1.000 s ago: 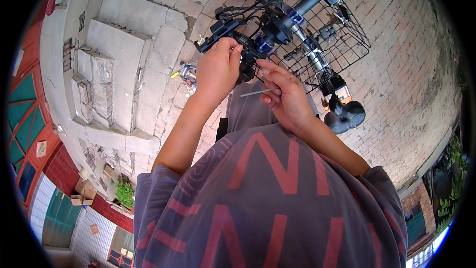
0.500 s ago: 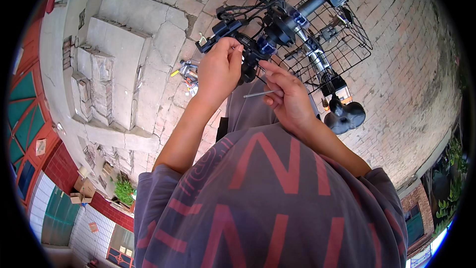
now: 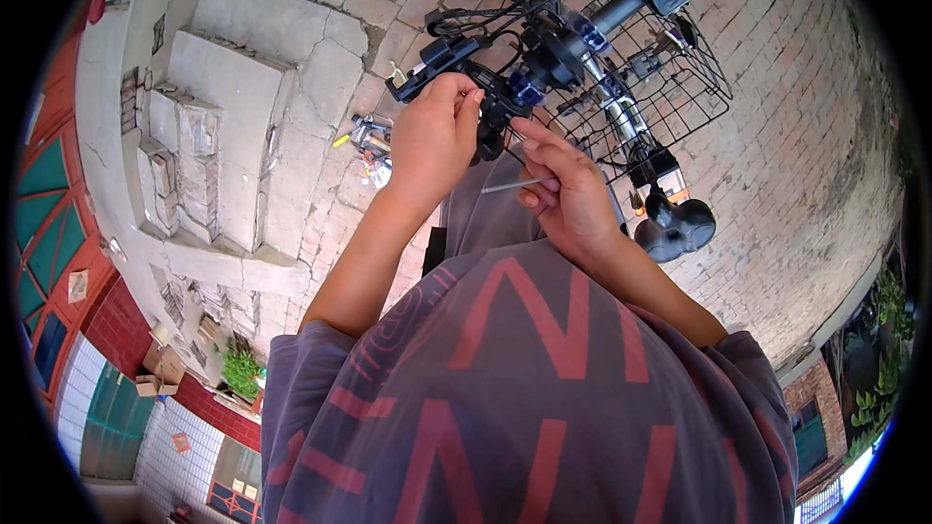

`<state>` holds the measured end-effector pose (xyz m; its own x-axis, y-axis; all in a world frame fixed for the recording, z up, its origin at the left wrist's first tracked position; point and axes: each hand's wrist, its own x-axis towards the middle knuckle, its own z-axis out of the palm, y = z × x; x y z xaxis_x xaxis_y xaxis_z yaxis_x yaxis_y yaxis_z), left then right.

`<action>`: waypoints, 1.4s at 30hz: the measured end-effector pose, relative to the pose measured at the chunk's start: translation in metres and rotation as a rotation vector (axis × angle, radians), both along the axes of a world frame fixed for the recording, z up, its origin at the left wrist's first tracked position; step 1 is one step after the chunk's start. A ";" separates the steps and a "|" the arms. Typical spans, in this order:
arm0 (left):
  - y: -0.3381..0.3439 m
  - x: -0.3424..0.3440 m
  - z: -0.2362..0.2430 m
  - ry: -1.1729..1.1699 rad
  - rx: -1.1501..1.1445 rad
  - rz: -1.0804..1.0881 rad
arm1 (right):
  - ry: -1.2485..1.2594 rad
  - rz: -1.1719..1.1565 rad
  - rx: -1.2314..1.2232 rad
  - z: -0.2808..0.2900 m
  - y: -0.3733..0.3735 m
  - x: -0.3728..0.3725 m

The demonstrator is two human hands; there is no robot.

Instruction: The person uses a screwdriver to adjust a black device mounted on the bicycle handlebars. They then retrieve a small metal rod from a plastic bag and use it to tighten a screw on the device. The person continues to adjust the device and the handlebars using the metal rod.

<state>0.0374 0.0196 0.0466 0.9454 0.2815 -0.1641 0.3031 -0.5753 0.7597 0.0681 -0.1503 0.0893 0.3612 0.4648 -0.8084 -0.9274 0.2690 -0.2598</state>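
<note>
My left hand [image 3: 434, 136] is closed in a pinch at the black fittings [image 3: 495, 102] on the near end of the bike's handlebar [image 3: 616, 12]. A small whitish bit shows at its fingertips, but what it pinches is mostly hidden. Curled around a thin grey metal rod [image 3: 512, 185], my right hand [image 3: 571, 189] keeps the rod pointing left, away from the bike. Its index finger reaches out to the underside of the same black fittings. Beside my left hand, a black phone-holder-like bracket [image 3: 442, 65] juts out from the bar.
A black wire basket [image 3: 689, 78] and a dark saddle [image 3: 677, 226] lie to the right. Several tools [image 3: 369, 147] rest on the brick paving [image 3: 777, 136] left of my left hand. Concrete steps [image 3: 228, 87] rise farther left.
Both hands keep almost the same pose at the handlebar. The bike and hands sit a few pixels farther right in the picture, and the rod's tilt has barely altered.
</note>
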 end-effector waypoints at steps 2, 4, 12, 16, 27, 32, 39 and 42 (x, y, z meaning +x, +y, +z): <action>0.000 -0.002 0.002 0.013 -0.079 0.041 | 0.005 0.005 -0.015 0.002 0.001 0.000; 0.000 -0.002 0.007 0.185 -0.291 0.123 | 0.011 0.009 -0.029 0.002 0.002 0.000; 0.001 0.002 0.003 0.050 -0.061 0.029 | -0.002 0.012 -0.015 0.001 0.001 0.000; -0.003 -0.001 0.000 -0.011 -0.071 0.062 | 0.018 0.025 -0.085 0.007 0.006 0.002; -0.002 -0.001 -0.003 0.056 -0.125 0.101 | 0.024 0.039 -0.054 0.009 0.005 0.004; -0.007 -0.004 -0.001 -0.041 -0.010 0.083 | 0.033 0.043 -0.044 0.008 0.005 0.005; -0.005 -0.003 -0.003 -0.003 -0.073 0.110 | 0.054 0.037 -0.042 0.009 0.005 0.006; -0.004 -0.001 -0.002 -0.027 0.072 0.048 | 0.058 0.030 -0.046 0.008 0.004 0.006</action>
